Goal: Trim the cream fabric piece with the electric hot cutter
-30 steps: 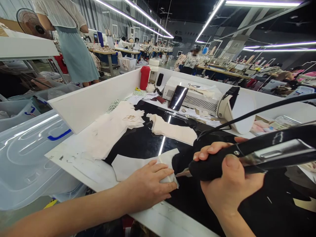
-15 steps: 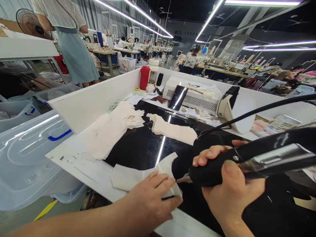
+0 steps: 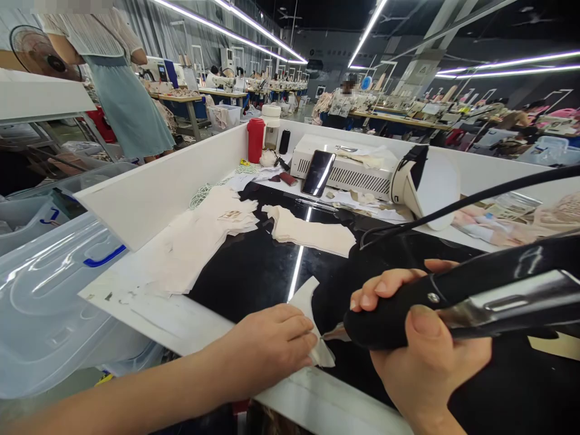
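My left hand lies over a small cream cloth piece near the front edge of the table, its fingers bent and pressed together on the cloth. Much of that piece is hidden beneath the hand. A thick black corded hand tool fills the grip of my right hand, the thumb on top. Its narrow metal tip points left and meets the cloth's right edge beside my left fingertips. Further back rests a neat stack of cut cream cloth pieces. To its left spreads a larger pile of pale cloth pieces.
A black glossy work surface covers much of the white table. Behind are a phone, a white vented box and a red flask. The tool's black cable arches across the right. Plastic bins stand at left.
My left fingers have drawn together. The cloth's broad left part, spread out before, no longer shows. The tool tip stays at the cloth's edge, and the view has shifted slightly.
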### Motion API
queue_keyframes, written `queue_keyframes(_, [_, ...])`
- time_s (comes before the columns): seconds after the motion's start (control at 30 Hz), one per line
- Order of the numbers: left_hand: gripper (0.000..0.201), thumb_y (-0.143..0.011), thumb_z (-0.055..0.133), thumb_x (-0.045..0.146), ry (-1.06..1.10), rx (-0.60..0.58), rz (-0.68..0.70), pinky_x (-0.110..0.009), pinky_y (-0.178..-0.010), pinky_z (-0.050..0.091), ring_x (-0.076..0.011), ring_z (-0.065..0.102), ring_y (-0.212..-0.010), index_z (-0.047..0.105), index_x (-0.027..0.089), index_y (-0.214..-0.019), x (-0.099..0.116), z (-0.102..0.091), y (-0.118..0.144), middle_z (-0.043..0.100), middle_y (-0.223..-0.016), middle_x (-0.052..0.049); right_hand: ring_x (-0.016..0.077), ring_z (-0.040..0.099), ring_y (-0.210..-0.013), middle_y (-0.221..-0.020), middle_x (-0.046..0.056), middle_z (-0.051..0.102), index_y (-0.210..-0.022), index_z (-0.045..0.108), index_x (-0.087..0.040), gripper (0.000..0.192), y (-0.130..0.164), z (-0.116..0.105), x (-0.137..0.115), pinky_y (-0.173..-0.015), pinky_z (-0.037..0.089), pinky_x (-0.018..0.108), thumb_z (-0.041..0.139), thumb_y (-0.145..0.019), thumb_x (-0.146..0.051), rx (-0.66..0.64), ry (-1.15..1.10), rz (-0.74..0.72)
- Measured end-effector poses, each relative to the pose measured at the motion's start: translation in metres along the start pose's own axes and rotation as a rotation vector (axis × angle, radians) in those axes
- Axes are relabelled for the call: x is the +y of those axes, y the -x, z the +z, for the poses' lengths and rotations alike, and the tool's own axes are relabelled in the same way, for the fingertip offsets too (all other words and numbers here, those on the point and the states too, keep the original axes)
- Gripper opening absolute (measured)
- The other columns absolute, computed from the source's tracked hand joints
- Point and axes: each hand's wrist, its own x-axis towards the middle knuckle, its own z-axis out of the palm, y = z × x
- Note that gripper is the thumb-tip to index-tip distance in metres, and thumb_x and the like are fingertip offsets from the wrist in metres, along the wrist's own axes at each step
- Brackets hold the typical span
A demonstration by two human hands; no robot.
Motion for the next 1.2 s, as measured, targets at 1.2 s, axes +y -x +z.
queue_keyframes(1.2, [0.026, -0.112, 0.076, 0.035, 0.043, 0.023, -0.034, -0.039, -0.115, 0.06, -0.0257, 0.074, -0.125, 0.075, 0.017, -0.13, -0.008, 0.008, 0.007, 0.076, -0.138, -0.012, 0.0179, 0.065, -0.051, -0.072, -0.006, 0.074, -0.114, 0.066, -0.025, 0.049, -0.01, 0.007, 0.002, -0.047, 0.063, 0.032, 0.096, -0.077, -0.035, 0.056, -0.004, 0.026])
